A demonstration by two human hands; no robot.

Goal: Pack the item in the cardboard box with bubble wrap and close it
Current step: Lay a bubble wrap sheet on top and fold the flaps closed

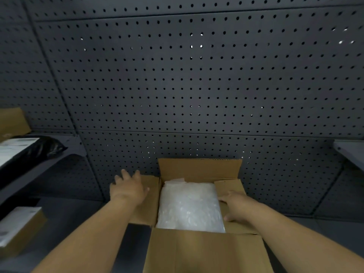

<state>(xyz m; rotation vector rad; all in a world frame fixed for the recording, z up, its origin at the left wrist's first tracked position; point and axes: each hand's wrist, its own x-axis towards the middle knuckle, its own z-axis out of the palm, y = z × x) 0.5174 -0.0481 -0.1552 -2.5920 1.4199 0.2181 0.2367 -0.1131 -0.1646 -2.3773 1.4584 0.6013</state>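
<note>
A dark pegboard wall [197, 79] is filling the view behind the cardboard box [204, 251], which is sitting open on the work surface just below it. To the left of the box, a shelf [65, 152] is carrying a black bag [39, 150] and a brown carton [13, 123], and another labelled carton [19, 229] is lying lower down, also left of the box.

Inside the box, white bubble wrap [190, 207] is covering the whole opening; the item itself is not showing, so it is presumably lying beneath the wrap. All four flaps are standing open, the far one upright against the wall.

The left hand [128, 190] is resting flat and spread on the box's left flap, gripping nothing. The right hand [236, 205] is lying on the right flap at the box's inner edge, fingers loosely curled; whether it is pinching the flap cannot be told.

The packing looks finished and the closing step seems to be starting. The next move is calling for both side flaps to be folded inward over the wrap, then the near and far flaps on top, with the padding pressed down so they are lying flat.
</note>
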